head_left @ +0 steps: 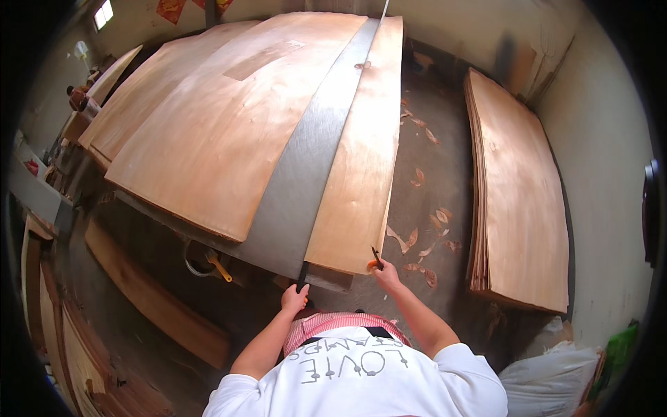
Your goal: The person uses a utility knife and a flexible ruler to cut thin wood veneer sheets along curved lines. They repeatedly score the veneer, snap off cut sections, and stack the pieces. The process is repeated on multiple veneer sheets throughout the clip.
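My left hand [295, 297] is closed around a narrow black bar [302, 274] at the near edge of a long grey strip [306, 177]; a bit of orange shows by the fingers. The bar's far extent cannot be told. My right hand [387, 276] grips a dark, slim-bladed knife [376, 258] with some orange near it, at the near right corner of a long wood veneer sheet [351, 181]. This sheet lies along the strip's right side. Left of the strip, wide veneer sheets [208, 160] lie stacked, their edges slightly offset.
At right, a veneer stack [524, 194] stands by the wall. Wood scraps [431, 276] litter the floor between. A yellow-handled tool [219, 266] hangs under the table's near edge. Long boards [153, 299] lie lower left; a white sack [552, 379] sits lower right. Another person [85, 103] is far left.
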Motion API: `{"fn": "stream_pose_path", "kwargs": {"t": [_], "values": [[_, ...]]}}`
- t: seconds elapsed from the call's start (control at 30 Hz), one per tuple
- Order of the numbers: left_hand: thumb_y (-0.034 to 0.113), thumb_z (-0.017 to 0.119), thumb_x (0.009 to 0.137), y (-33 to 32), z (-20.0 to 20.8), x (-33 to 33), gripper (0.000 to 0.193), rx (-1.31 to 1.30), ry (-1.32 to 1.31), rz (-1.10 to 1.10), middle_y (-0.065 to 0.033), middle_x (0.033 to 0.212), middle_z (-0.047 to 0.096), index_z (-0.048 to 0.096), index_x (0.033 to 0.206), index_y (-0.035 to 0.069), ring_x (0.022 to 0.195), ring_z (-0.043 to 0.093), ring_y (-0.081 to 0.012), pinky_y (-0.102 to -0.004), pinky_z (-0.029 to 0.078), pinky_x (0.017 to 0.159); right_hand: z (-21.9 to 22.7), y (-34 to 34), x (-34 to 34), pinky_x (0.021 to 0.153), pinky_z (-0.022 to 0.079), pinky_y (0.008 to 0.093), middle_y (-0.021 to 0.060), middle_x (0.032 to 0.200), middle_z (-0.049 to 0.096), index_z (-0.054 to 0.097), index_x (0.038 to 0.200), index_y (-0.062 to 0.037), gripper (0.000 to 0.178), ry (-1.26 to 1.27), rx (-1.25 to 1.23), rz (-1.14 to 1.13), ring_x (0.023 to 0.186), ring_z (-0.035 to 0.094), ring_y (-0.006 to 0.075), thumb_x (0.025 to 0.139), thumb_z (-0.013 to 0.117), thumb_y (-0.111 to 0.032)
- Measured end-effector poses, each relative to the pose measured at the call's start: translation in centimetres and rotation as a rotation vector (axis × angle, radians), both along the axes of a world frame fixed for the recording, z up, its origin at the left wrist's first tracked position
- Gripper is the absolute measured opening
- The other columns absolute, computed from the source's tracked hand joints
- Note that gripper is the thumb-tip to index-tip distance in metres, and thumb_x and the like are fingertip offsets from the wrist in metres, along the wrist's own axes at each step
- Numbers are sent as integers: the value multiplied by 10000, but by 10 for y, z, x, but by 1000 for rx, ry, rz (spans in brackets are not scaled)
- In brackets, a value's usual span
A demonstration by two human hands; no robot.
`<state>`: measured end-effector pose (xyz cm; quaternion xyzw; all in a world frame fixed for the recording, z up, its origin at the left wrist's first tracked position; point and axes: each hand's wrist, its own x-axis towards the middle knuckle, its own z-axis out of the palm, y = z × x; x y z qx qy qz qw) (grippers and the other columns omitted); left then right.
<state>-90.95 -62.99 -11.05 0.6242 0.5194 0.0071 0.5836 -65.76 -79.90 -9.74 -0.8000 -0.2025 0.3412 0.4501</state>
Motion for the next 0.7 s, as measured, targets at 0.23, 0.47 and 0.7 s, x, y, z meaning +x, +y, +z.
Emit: {"fn": "stream_pose_path", "kwargs": {"t": [0.23, 0.47, 0.7], "values": [[297, 623, 793, 21, 30, -6, 276, -445, -160, -140, -29, 690, 564, 500, 864, 60, 553, 518, -78, -207, 447, 491, 39, 47, -46, 514, 434, 261, 34, 617, 571, 581, 1052, -102, 264, -101, -222, 122, 514, 551, 111, 826, 546, -233], [258, 620, 788, 16, 68, 3, 497, -360, -303, -696, -128, 962, 582, 419, 1139, -30, 856, 574, -179, -284, 459, 739, 41, 111, -89, 524, 445, 249, 58, 659, 575, 497, 1006, 0, 376, -193, -148, -39, 587, 576, 126, 759, 639, -247], [285, 539, 855, 7, 80, 17, 422, -390, -252, -995, -113, 1060, 571, 487, 1169, 8, 962, 527, -165, -274, 406, 841, 39, 55, -69, 563, 448, 276, 96, 732, 599, 502, 1031, 21, 397, 75, 32, -457, 630, 571, 147, 714, 612, -190]]}}
